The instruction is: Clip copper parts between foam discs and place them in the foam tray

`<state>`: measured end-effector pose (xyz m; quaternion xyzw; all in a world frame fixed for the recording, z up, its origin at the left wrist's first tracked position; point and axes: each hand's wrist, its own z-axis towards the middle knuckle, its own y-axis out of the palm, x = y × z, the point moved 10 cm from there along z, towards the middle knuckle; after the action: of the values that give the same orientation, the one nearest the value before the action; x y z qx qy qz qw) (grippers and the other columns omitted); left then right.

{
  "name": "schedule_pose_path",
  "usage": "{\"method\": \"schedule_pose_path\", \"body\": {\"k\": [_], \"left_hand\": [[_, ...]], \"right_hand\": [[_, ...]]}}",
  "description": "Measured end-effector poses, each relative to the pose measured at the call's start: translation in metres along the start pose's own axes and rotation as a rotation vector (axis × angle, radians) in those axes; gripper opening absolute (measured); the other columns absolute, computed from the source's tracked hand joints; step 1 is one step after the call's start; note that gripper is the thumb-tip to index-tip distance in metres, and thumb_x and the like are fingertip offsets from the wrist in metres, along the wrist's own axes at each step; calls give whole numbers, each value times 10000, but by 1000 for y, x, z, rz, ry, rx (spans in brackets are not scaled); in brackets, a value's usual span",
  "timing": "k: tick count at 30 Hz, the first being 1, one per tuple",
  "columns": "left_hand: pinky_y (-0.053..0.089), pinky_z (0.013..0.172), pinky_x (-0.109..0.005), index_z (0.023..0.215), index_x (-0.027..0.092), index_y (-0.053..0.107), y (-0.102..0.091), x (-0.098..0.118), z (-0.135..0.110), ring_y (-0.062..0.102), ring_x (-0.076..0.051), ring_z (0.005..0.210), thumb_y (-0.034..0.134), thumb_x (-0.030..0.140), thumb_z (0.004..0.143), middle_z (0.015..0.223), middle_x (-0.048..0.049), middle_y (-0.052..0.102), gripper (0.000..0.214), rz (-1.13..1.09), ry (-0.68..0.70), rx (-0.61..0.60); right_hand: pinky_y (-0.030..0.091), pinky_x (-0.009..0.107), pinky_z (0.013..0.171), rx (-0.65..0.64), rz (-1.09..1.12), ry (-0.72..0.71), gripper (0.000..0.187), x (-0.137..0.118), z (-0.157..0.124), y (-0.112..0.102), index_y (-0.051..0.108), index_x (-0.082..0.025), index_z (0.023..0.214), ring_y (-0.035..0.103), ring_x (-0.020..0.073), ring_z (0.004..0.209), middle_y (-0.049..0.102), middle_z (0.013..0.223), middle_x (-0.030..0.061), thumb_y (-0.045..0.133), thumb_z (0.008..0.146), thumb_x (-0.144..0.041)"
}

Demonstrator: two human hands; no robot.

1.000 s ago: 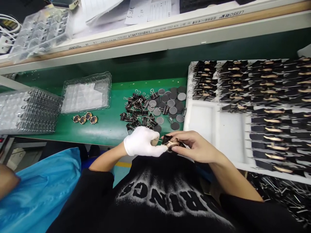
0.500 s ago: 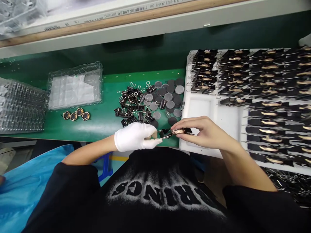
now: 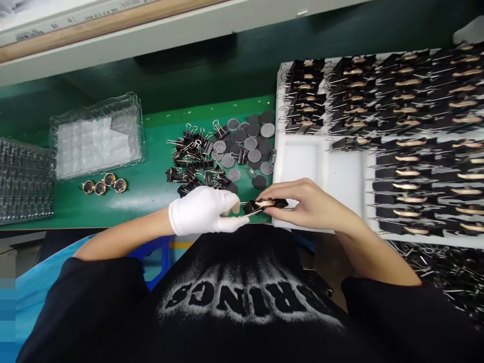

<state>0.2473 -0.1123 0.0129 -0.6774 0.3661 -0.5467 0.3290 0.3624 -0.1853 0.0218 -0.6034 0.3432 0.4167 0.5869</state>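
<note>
My left hand (image 3: 204, 210), in a white glove, is closed and pinches the wire handles of a black binder clip (image 3: 252, 207) at the table's near edge. My bare right hand (image 3: 306, 204) is closed on a small copper-coloured part (image 3: 265, 203) with black clips on it, held against that clip. Just behind my hands lies a pile of loose black binder clips (image 3: 194, 161) and grey round discs (image 3: 249, 143) on the green mat (image 3: 151, 186).
A white foam tray (image 3: 321, 166) on the right holds several rows of clipped copper parts (image 3: 416, 126). Three gold rings (image 3: 104, 184) lie at the left, before clear plastic blister trays (image 3: 96, 136). More stacked blister trays (image 3: 22, 179) stand at the far left. A shelf edge (image 3: 151, 35) runs overhead.
Both hands have stayed together at the near edge, and the clip's handles now stick out between them. The view has tilted down, so everything sits higher and further left.
</note>
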Motion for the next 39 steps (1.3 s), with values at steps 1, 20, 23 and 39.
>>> {"method": "schedule_pose_path", "body": {"k": [1, 20, 23, 39], "left_hand": [[278, 546, -273, 845, 199, 661, 0, 0, 1, 545, -119, 537, 553, 612, 985, 644, 35, 632, 449, -8, -6, 1], [467, 789, -352, 1220, 230, 690, 30, 48, 42, 695, -192, 872, 472, 394, 1074, 978, -9, 755, 309, -196, 46, 48], [481, 806, -348, 1201, 237, 699, 31, 43, 32, 706, -194, 890, 480, 401, 1075, 1002, -7, 765, 302, -184, 29, 65], [549, 930, -362, 1256, 238, 644, 19, 10, -43, 722, -194, 1038, 510, 335, 1053, 1122, -38, 769, 262, -263, -59, 333]], "right_hand": [[563, 255, 791, 20, 31, 42, 145, 4, -2, 1, 784, -194, 1051, 760, 167, 862, 806, 1028, 43, 689, 957, -250], [327, 451, 891, 374, -881, 402, 213, 105, -93, -168, 758, -191, 1016, 621, 332, 1110, 679, 1126, 142, 607, 935, -318], [286, 432, 856, 372, -967, 422, 262, 111, -96, -168, 755, -177, 1080, 584, 318, 1062, 627, 1109, 153, 568, 963, -318], [301, 465, 773, 446, -1283, 252, 594, 67, -101, -135, 744, -75, 1259, 627, 290, 940, 700, 1006, 231, 422, 1086, -543]]}}
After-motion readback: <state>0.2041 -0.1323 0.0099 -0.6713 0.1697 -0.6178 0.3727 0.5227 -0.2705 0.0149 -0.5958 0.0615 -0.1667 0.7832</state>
